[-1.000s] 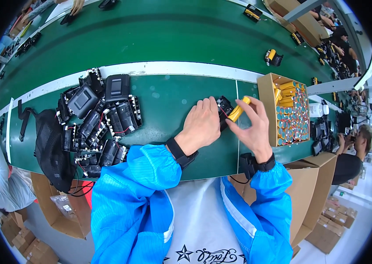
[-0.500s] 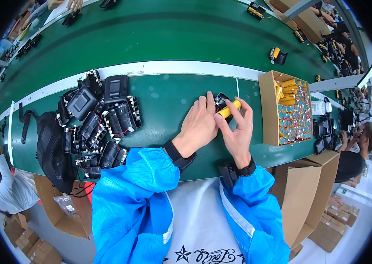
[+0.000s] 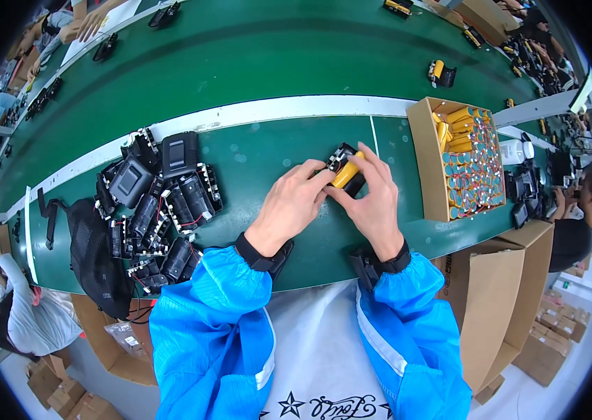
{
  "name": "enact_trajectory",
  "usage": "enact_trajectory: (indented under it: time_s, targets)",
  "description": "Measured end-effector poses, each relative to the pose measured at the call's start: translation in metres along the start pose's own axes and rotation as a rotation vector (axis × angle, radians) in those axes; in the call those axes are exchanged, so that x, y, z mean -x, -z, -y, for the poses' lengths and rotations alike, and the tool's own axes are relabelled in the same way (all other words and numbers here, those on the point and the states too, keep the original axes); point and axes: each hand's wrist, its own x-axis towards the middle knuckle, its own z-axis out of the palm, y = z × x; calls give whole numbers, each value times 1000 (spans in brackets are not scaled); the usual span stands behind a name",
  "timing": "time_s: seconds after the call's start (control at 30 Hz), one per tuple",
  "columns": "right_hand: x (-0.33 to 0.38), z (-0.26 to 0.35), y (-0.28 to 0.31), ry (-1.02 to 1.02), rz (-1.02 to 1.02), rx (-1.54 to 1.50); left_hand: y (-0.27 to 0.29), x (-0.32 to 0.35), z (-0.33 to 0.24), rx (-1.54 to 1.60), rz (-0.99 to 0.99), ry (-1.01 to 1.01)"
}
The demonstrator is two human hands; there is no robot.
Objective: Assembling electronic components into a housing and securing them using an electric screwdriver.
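Observation:
Between my two hands is a black plastic battery housing (image 3: 356, 186), tilted, with a yellow cylindrical battery (image 3: 345, 174) lying along it. My left hand (image 3: 287, 208) grips the housing's left side, its fingers bent and partly hiding that edge. On the other side, my right hand (image 3: 376, 210) holds the battery, fingers over its upper end and thumb near its lower end. A red wire shows beside the battery. Whether the battery is fully seated in the housing I cannot tell.
Left of my hands lies a heap of black housings (image 3: 179, 152) beside a black mesh bag (image 3: 96, 259). A cardboard box (image 3: 428, 161) full of yellow batteries stands at the right. Beyond the white rail (image 3: 275, 110), a green belt carries finished-looking pieces (image 3: 440, 73). Open cartons flank me.
My left hand has drawn back to the left and now grips the housing's side. The battery and housing have turned and shifted slightly left, showing more of the housing. The whole view has turned slightly.

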Motion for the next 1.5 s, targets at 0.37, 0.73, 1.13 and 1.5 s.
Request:
enact_trajectory:
  time_s: [0.37, 0.73, 1.13, 1.5]
  targets:
    - [-8, 3, 1, 142, 69, 16, 11, 1, -4, -120, 68, -15]
    - [-13, 5, 5, -19, 177, 6, 19, -16, -12, -111, 141, 26]
    - [-37, -20, 57, -160, 260, -238, -2, -53, 4, 4, 222, 473]
    - [-136, -164, 129, 6, 246, 331, -14, -105, 0, -168, 222, 517]
